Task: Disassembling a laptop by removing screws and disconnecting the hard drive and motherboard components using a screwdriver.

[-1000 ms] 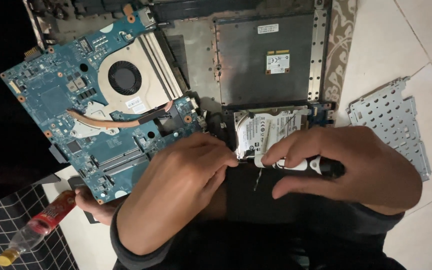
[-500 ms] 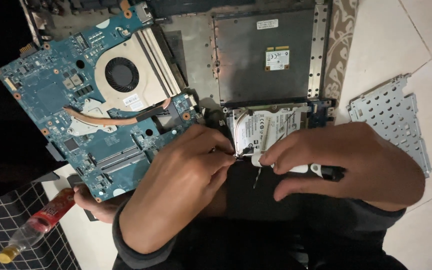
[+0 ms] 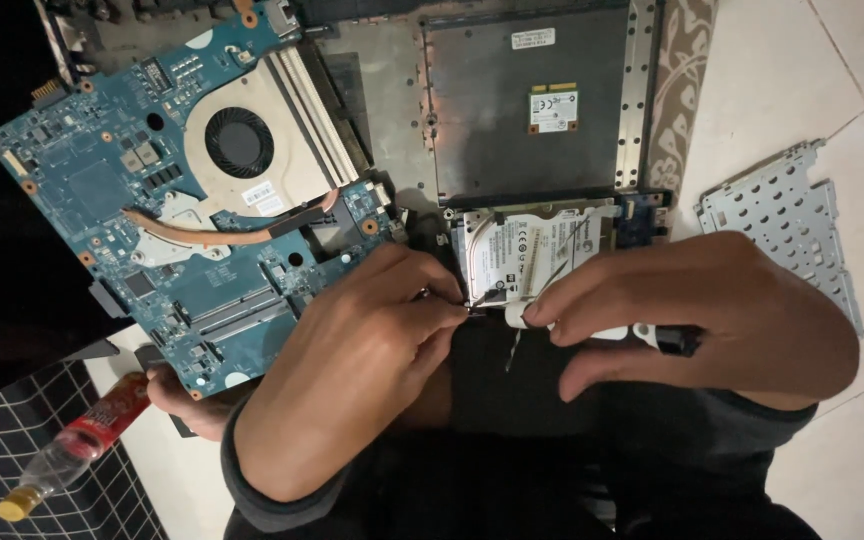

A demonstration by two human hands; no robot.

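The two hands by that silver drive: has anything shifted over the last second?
Hardly. The left hand has crept slightly right, its fingers pinching closer to the lower left corner of the hard drive. The right hand keeps its grip on the white-and-black screwdriver, tip by that same corner. The blue circuit board, metal bracket and plastic bottle lie as before.

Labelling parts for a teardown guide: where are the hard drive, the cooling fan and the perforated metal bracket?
hard drive [image 3: 537, 250], head view, on its labelled top.
cooling fan [image 3: 239, 142], head view, on its hub.
perforated metal bracket [image 3: 782, 220], head view, on its flat middle.
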